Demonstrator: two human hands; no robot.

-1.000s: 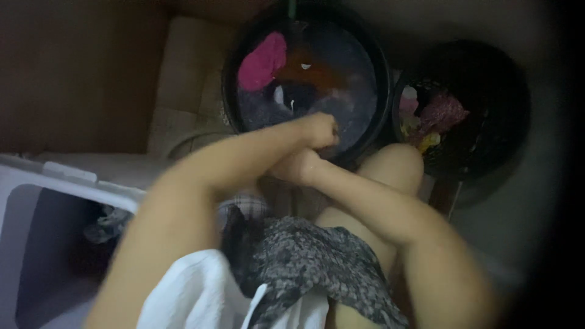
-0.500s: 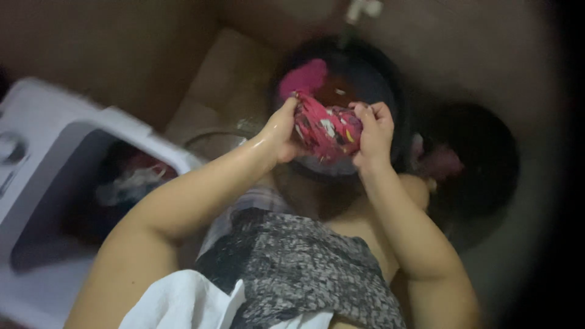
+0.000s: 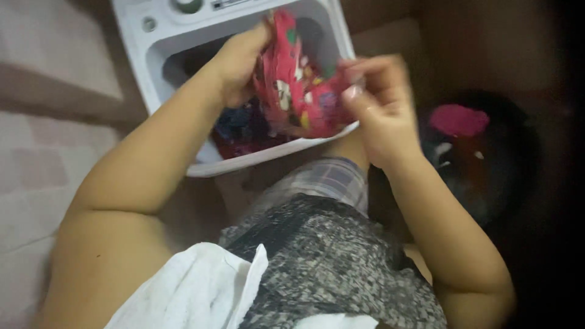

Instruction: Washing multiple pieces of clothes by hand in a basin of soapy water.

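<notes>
From the head camera, looking down: both hands are up over the open top of the white washing machine, with a wet-looking red patterned garment stretched between them. The left hand has its fingers closed on the cloth's upper left edge; the right hand pinches the right edge between thumb and fingertips, the other fingers loosely curled. The garment hangs above the tub, over dark, mixed-colour laundry already inside. To the right, on the floor, sits a dark basin with a pink cloth in it. Risks, as I judge them: the right hand's pinch looks light, so a heavy, wet cloth could slip free and swing out over the machine's front rim, or drip on the patterned skirt below. The frame is blurred, so how firm either grip is stays uncertain.
</notes>
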